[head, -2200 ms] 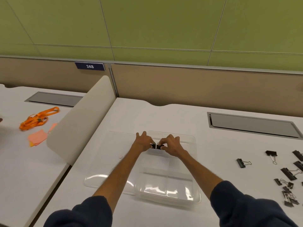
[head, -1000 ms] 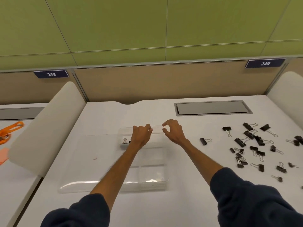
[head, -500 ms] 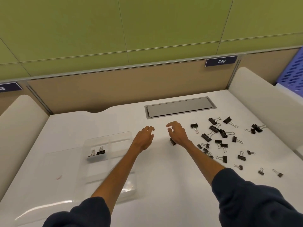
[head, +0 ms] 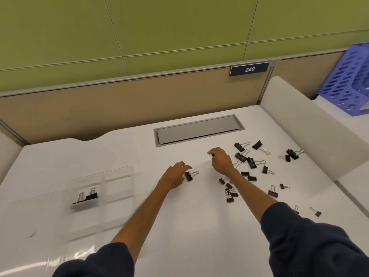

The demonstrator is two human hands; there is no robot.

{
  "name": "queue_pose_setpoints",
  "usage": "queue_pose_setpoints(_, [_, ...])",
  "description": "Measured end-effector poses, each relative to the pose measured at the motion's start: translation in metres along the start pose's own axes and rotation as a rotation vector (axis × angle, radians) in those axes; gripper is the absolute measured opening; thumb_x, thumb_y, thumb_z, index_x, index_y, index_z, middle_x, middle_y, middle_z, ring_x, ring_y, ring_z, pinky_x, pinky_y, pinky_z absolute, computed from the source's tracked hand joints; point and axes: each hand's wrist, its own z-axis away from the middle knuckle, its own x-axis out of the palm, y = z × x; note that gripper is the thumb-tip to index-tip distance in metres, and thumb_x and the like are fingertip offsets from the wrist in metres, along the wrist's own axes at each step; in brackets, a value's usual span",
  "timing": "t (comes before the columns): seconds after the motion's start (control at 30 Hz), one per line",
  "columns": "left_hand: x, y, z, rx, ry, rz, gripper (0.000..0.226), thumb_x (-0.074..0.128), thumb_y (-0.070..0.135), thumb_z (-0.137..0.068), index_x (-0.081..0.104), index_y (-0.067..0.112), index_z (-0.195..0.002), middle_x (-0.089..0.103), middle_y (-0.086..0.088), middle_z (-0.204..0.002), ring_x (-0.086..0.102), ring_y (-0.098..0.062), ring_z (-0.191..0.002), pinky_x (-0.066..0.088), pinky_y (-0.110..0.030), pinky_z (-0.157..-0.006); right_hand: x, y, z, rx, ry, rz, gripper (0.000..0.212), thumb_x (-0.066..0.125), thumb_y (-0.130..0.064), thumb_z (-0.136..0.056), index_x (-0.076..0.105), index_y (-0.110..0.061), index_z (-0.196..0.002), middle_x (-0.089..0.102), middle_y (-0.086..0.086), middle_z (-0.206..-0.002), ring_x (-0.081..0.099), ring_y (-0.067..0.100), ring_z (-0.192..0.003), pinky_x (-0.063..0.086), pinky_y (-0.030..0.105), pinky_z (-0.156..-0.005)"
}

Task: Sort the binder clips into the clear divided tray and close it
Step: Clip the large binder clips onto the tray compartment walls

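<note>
Lying just beside the loosely spread left hand (head: pixel 174 175), the binder clip (head: pixel 188 176) is judged light, stiff and best pinched by its body, while the grip of the right hand (head: pixel 221 161) cannot be told.

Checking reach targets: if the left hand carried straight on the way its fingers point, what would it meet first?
Most likely the lone binder clip, lying on the desk just beyond the left hand; whether the two already touch is unclear from this view.
</note>
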Motion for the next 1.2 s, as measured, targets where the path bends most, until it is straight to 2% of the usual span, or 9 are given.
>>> queue_pose_setpoints(0.13, [0.01,0.002,-0.013,0.015,-0.019,-0.012,0.047,0.057,0.015,-0.09,0.047,0.027,-0.135,0.046,-0.004,-0.133,0.048,-0.024,-0.117,0.042,-0.035,-0.09,0.0,0.022,-0.011,0.028,-0.001,0.021,0.039,0.047,-0.001,-0.087,0.055,-0.018,-0.122,0.051,0.003,-0.128,0.048,0.024,-0.119,0.042,0.045,-0.093])
queue_pose_setpoints(0.4, [0.015,-0.002,-0.031,-0.02,0.028,0.078,0.033,0.062,0.03,-0.09,0.061,0.024,-0.122,0.052,-0.002,-0.124,0.05,-0.022,-0.113,0.042,-0.033,-0.086,0.006,0.047,-0.031,0.022,-0.033,0.042,0.054,0.054,-0.003,-0.088,0.043,-0.019,-0.138,0.041,0.006,-0.141,0.041,0.026,-0.128,0.045,0.048,-0.094])
queue_pose_setpoints(0.67, [0.025,0.004,-0.039,-0.103,0.096,0.156,0.033,0.062,0.035,-0.089,0.058,0.015,-0.116,0.055,-0.002,-0.114,0.048,-0.02,-0.109,0.041,-0.033,-0.085,0.005,0.062,-0.045,-0.02,-0.152,0.103,0.046,0.047,-0.015,-0.096,0.044,-0.022,-0.141,0.044,0.008,-0.139,0.04,0.027,-0.127,0.044,0.047,-0.095])
queue_pose_setpoints(0.83, [0.026,0.007,-0.039,-0.135,0.115,0.194,0.033,0.062,0.037,-0.088,0.059,0.015,-0.112,0.057,-0.001,-0.111,0.049,-0.02,-0.107,0.041,-0.034,-0.084,0.0,0.061,-0.051,-0.02,-0.193,0.092,0.037,0.054,-0.018,-0.093,0.056,-0.016,-0.13,0.046,0.01,-0.124,0.051,0.027,-0.112,0.047,0.037,-0.088])
queue_pose_setpoints(0.9, [0.026,0.009,-0.037,-0.138,0.122,0.195,0.032,0.062,0.036,-0.088,0.06,0.015,-0.111,0.057,-0.001,-0.109,0.05,-0.02,-0.105,0.04,-0.033,-0.083,-0.001,0.059,-0.051,-0.019,-0.203,0.096,0.03,0.056,-0.016,-0.093,0.062,-0.015,-0.123,0.045,0.011,-0.122,0.057,0.029,-0.101,0.047,0.033,-0.081])
queue_pose_setpoints(0.97, [0.027,0.009,-0.033,-0.153,0.126,0.2,0.03,0.062,0.036,-0.088,0.06,0.016,-0.11,0.058,0.0,-0.108,0.051,-0.02,-0.104,0.04,-0.032,-0.082,-0.003,0.056,-0.049,0.0,-0.21,0.074,0.029,0.059,-0.018,-0.092,0.063,-0.016,-0.12,0.045,0.011,-0.124,0.058,0.029,-0.101,0.047,0.034,-0.083])
queue_pose_setpoints(1.03, [0.027,0.008,-0.028,-0.17,0.131,0.208,0.028,0.063,0.036,-0.086,0.06,0.017,-0.108,0.058,0.001,-0.106,0.052,-0.019,-0.103,0.04,-0.031,-0.082,-0.007,0.053,-0.045,0.019,-0.199,0.042,0.027,0.062,-0.02,-0.09,0.064,-0.02,-0.117,0.053,0.009,-0.122,0.058,0.028,-0.105,0.049,0.038,-0.087])
queue_pose_setpoints(1.13, [0.023,0.005,-0.018,-0.176,0.147,0.209,0.028,0.064,0.036,-0.085,0.061,0.017,-0.106,0.059,0.001,-0.104,0.054,-0.019,-0.101,0.04,-0.031,-0.08,-0.013,0.045,-0.036,0.018,-0.164,-0.001,0.023,0.065,-0.018,-0.086,0.066,-0.022,-0.108,0.069,0.002,-0.11,0.062,0.023,-0.102,0.052,0.038,-0.083])
queue_pose_setpoints(1.2, [0.017,0.004,-0.011,-0.175,0.177,0.19,0.029,0.064,0.037,-0.085,0.061,0.017,-0.105,0.059,0.001,-0.104,0.054,-0.019,-0.1,0.039,-0.031,-0.078,-0.018,0.038,-0.03,0.007,-0.148,-0.004,0.023,0.065,-0.017,-0.083,0.066,-0.023,-0.105,0.071,0.0,-0.105,0.064,0.021,-0.098,0.053,0.037,-0.081])
